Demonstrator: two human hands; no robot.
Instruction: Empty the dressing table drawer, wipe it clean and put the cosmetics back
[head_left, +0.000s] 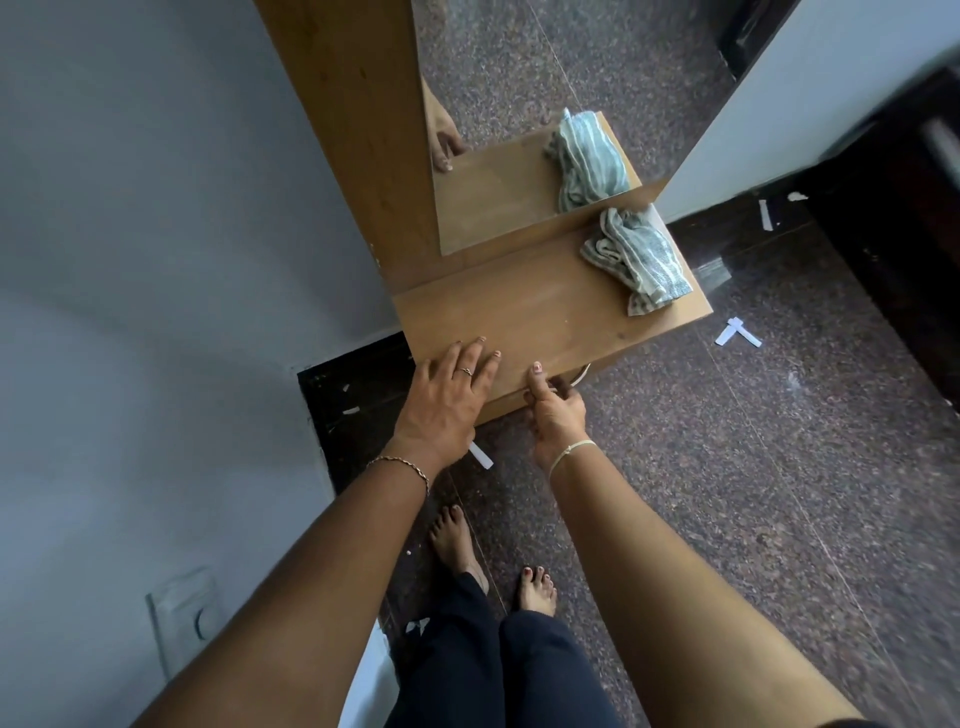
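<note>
A small wooden dressing table (545, 306) stands against the wall under a mirror (519, 130). My left hand (447, 400) lies flat on the near left of its top, fingers spread. My right hand (553, 410) is curled around the metal drawer handle (582, 375) at the front edge, thumb resting on the top. The drawer is hidden below the top, and I cannot tell whether it is pulled out. A crumpled green-and-white striped cloth (639, 260) rests on the far right of the top. No cosmetics are in view.
The wall runs along the left with a socket plate (182, 629). Speckled stone floor lies to the right, with scraps of white paper (735, 332). My bare feet (537, 590) stand just in front of the table. A dark doorway is at far right.
</note>
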